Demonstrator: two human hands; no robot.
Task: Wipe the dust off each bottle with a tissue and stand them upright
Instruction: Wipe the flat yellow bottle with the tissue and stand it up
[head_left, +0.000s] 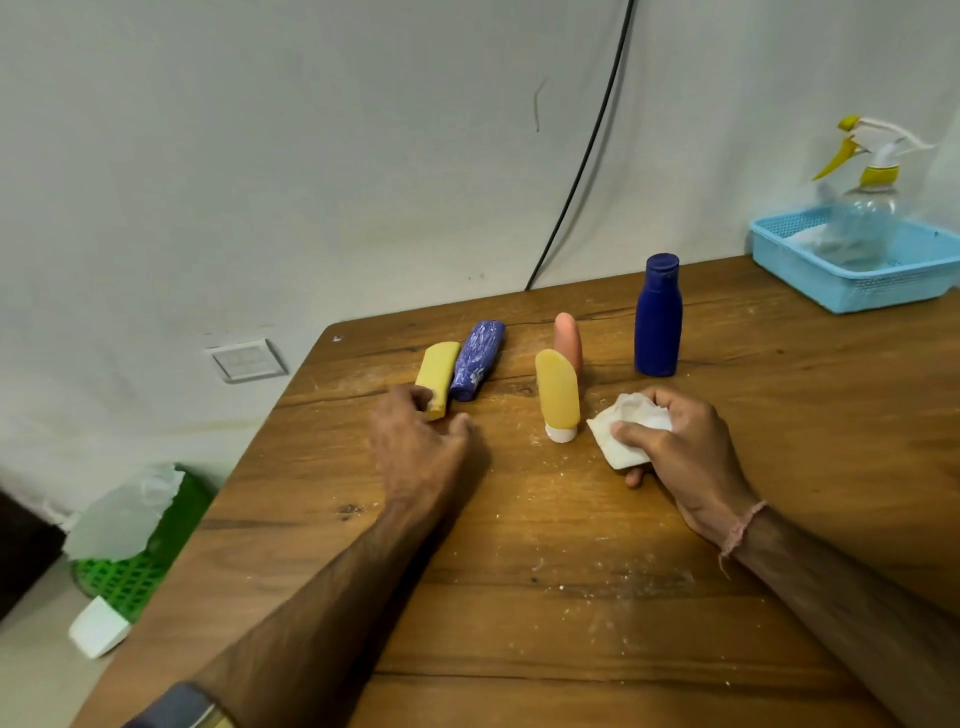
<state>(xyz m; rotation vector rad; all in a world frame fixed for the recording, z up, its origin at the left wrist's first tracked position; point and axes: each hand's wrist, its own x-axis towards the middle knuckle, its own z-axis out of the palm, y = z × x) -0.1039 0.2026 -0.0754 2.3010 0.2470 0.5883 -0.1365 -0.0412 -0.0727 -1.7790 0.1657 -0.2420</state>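
On the wooden worktop (519, 597) in front of me, my left hand (415, 441) reaches forward, its fingers curled over the near end of a lying yellow bottle (439, 371), thumb off to the side. Touching that bottle's right side lies a dusty blue bottle (478, 366), also flat. My right hand (685, 441) rests on the worktop and grips a crumpled white tissue (623, 431). Between my hands, just left of the tissue, a yellow tube (557, 395) stands upright on its white cap. Close behind it stands an orange bottle (569, 338), and further right a dark blue bottle (658, 317), upright beyond my right hand. White dust specks the wood.
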